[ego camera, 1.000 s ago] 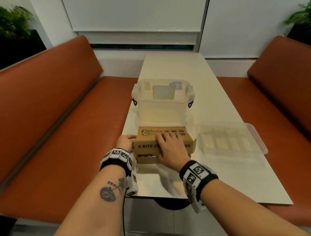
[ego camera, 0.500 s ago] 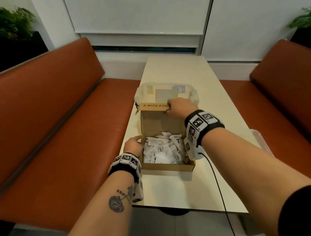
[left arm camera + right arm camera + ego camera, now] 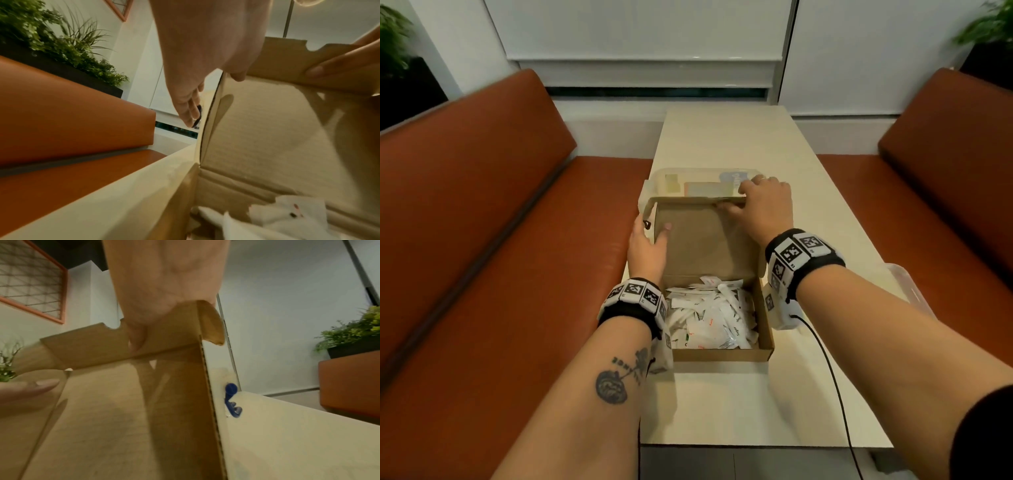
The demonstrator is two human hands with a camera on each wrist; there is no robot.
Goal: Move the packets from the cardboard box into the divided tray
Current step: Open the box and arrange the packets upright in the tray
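Note:
The cardboard box (image 3: 722,354) stands open on the table, filled with several white packets (image 3: 709,318), also seen in the left wrist view as packets (image 3: 287,214). Its lid (image 3: 705,240) is raised and tilts back against a clear container. My left hand (image 3: 647,243) holds the lid's left edge, thumb on the inner face, fingers (image 3: 191,112) behind it. My right hand (image 3: 763,205) pinches the lid's top flap near the right corner, thumb (image 3: 137,337) on the inside. Only a corner of the divided tray (image 3: 907,287) shows past my right forearm.
A clear lidded container (image 3: 702,178) with a blue latch (image 3: 231,400) stands right behind the box. The cream table (image 3: 739,411) runs narrow between two orange benches (image 3: 482,240). A cable from my right wrist trails over the table's front edge.
The lid went from closed to fully raised and tilted back. My right hand carried its flap up and back; my left hand rose from the box's side to the lid's left edge.

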